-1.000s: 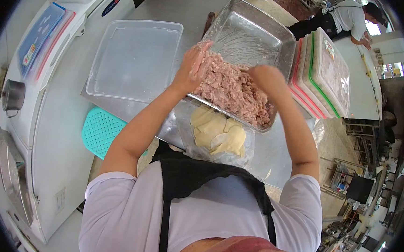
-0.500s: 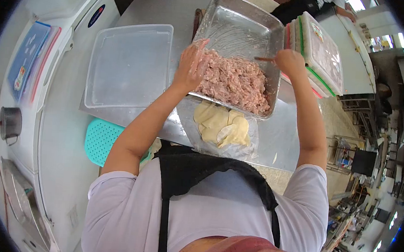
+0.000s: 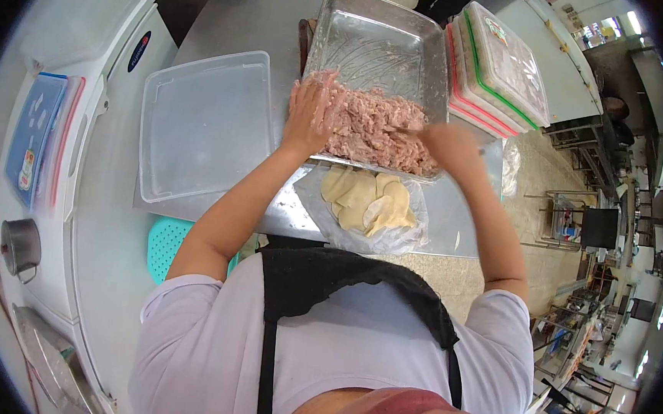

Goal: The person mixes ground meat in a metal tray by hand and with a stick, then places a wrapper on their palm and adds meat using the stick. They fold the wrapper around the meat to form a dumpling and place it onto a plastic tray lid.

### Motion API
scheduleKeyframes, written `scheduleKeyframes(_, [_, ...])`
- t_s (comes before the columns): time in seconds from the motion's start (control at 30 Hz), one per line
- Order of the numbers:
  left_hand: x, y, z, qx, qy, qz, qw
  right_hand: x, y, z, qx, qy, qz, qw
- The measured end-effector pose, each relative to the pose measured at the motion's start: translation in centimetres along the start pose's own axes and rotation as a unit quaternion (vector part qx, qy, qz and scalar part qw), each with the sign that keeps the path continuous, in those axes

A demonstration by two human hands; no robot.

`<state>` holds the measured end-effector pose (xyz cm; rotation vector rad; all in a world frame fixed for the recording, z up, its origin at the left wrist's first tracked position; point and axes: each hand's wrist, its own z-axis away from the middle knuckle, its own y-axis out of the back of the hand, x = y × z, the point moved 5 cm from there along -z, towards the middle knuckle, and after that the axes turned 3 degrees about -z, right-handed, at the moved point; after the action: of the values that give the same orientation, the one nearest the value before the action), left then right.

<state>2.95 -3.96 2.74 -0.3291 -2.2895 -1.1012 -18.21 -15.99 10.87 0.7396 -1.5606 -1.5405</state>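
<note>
A metal tray (image 3: 374, 37) on the steel table holds pink minced meat (image 3: 368, 129) in its near half. My left hand (image 3: 307, 111) rests at the tray's left edge over the meat, fingers spread, with what looks like a pale dumpling wrapper lying on it. My right hand (image 3: 447, 144) is at the meat's near right side, closed on a thin stick (image 3: 400, 129) that points left into the meat. A pile of round dough wrappers (image 3: 366, 200) lies on clear plastic just in front of the tray.
A clear plastic lid (image 3: 203, 121) lies left of the tray. Stacked lidded containers (image 3: 499, 61) stand at its right. A white freezer (image 3: 82, 151) runs along the left, and a teal perforated mat (image 3: 166, 245) shows below the table edge.
My right hand lifted the stick out to the tray's far right side, then came back down into the meat. My left hand stayed at the tray's left edge.
</note>
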Motion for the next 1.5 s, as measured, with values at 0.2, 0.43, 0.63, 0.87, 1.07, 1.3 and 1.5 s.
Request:
scheduleKeyframes(0.2, [-0.3, -0.2, 0.2, 0.000, -0.002, -0.024, 1.000, 8.3, 0.1, -4.2, 0.004, -0.072, 0.102, 0.992])
scheduleKeyframes(0.43, [-0.4, 0.3, 0.0, 0.055, 0.006, 0.057, 0.997, -0.5, -2.8, -2.5, -0.011, 0.059, 0.066, 0.996])
scheduleKeyframes(0.63, [-0.3, 1.0, -0.3, 0.119, -0.016, 0.095, 0.988, 4.8, 1.9, -6.5, 0.018, -0.004, 0.083, 0.996])
scheduleKeyframes(0.87, [-0.7, 0.6, -0.3, 0.111, 0.001, 0.001, 0.994, -0.2, 0.3, -6.8, 0.018, 0.078, 0.016, 0.997])
scheduleKeyframes(1.07, [-0.4, 0.4, -0.4, 0.128, -0.026, -0.039, 0.991, -1.0, 2.9, -5.9, 0.105, 0.110, -0.080, 0.985])
scheduleKeyframes(1.3, [0.1, 0.3, -0.2, 0.137, -0.043, -0.060, 0.988, 0.8, -1.6, -2.5, 0.050, 0.162, -0.083, 0.982])
scheduleKeyframes(1.5, [0.3, 0.9, -0.6, 0.129, -0.004, -0.011, 0.992, 0.8, 3.2, -3.5, 0.145, 0.154, -0.050, 0.976])
